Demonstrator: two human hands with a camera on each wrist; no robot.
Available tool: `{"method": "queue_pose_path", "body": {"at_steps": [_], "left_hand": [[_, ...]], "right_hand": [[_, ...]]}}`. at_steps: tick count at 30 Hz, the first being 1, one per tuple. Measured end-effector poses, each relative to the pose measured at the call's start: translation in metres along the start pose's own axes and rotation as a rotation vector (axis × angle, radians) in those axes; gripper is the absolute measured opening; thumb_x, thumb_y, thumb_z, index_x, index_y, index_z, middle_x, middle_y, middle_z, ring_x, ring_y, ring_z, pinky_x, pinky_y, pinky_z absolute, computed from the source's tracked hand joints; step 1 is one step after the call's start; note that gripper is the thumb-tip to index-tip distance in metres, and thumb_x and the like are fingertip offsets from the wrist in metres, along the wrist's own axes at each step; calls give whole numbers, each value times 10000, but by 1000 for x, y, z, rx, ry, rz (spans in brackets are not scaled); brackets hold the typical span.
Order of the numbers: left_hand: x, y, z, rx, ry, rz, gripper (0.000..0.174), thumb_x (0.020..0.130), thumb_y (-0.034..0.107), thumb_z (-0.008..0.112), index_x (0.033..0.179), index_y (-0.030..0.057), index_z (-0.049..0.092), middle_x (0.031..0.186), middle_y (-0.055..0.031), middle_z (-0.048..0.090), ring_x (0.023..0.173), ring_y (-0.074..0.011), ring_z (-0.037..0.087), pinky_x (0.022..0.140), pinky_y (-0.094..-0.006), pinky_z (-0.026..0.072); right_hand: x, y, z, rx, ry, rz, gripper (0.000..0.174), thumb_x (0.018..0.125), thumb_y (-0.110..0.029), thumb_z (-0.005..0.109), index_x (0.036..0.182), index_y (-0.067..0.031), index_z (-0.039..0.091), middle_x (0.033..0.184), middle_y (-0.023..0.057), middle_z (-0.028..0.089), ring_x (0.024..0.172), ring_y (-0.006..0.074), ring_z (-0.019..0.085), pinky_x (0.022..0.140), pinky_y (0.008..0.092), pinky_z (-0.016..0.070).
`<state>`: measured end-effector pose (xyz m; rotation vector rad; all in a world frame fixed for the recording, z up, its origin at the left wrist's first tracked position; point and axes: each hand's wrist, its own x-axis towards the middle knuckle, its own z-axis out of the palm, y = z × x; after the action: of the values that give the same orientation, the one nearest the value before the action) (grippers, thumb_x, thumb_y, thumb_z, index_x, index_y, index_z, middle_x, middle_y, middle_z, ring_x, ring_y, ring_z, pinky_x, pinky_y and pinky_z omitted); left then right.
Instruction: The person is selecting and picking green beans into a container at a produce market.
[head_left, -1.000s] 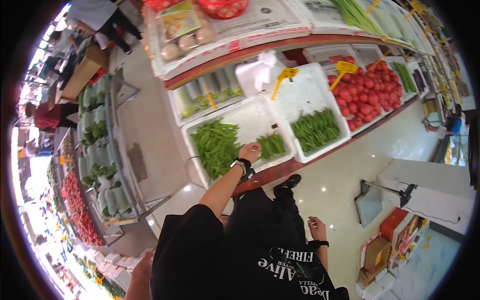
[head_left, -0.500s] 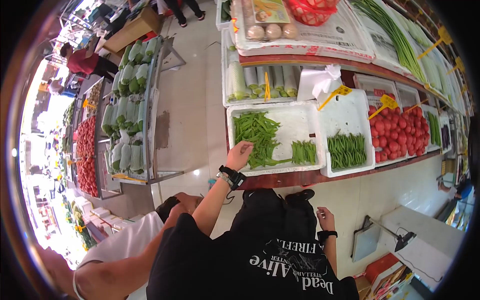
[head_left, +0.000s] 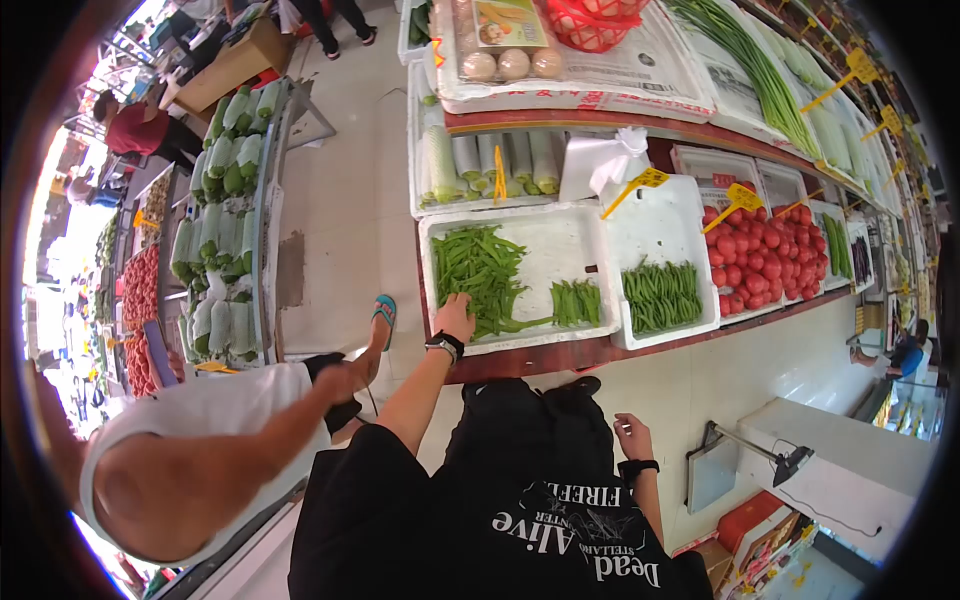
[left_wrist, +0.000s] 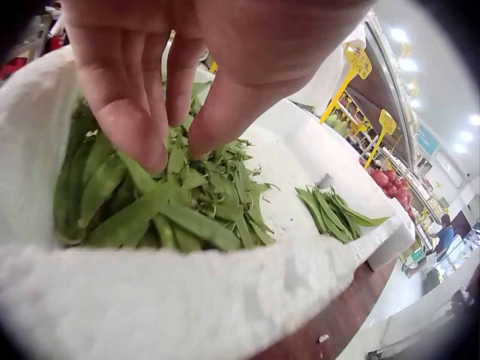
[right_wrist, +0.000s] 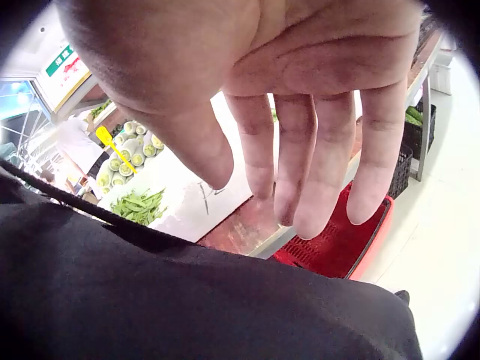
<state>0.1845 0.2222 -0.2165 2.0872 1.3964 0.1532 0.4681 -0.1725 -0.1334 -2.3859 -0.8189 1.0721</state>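
Observation:
My left hand (head_left: 455,318) reaches over the front left corner of a white foam box (head_left: 550,225), above a loose heap of flat green pea pods (head_left: 478,268). In the left wrist view the fingers and thumb point down with a gap between them, and the fingertips are right at the pods (left_wrist: 199,225). A smaller, neater bunch of pods (head_left: 576,302) lies at the front right of the same box. Low by my side hangs my right hand (head_left: 632,438), fingers loosely extended and holding nothing in the right wrist view.
To the right stand a foam box of green beans (head_left: 662,296) and a heap of tomatoes (head_left: 768,258). White plastic bags (head_left: 608,160) sit behind, below a raised shelf. A person in a white top (head_left: 215,440) is close on my left. A red basket (right_wrist: 337,232) shows beyond my right hand.
My left hand has moved from the small bunch at the right to the larger heap at the left, then lower toward it. The person in white has come into view on the left.

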Motion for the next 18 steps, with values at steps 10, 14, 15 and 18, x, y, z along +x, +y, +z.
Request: {"method": "queue_pose_path", "body": {"at_steps": [10,14,15,18], "left_hand": [[60,-1,15,345,10,8,371,773,72,682,1121,95,557,1104,-134,517,1006,-325,593,804,-440,531],[65,-3,14,338,41,0,245,773,139,723,975,108,587,1051,-129,534,973,-323,604,778,-446,522],[65,-4,13,339,53,1,219,773,144,722,946,106,593,1047,-131,541,958,-325,609,771,-447,521],[66,-6,10,288,-10,-71,249,808,188,701,1031,115,619,1061,-151,558,965,-325,614,769,-436,530]], "right_hand": [[-36,19,2,60,84,101,252,897,-186,642,1103,-44,673,926,120,712,795,223,678,735,332,542],[-46,24,7,91,102,98,252,897,-181,646,1100,-33,671,943,128,714,803,223,681,741,335,545],[-47,24,7,93,97,115,252,898,-180,645,1099,-32,671,944,130,715,806,223,682,741,335,545],[-48,25,11,96,90,127,255,898,-178,643,1101,-26,668,951,134,715,814,223,686,743,334,547]]}}
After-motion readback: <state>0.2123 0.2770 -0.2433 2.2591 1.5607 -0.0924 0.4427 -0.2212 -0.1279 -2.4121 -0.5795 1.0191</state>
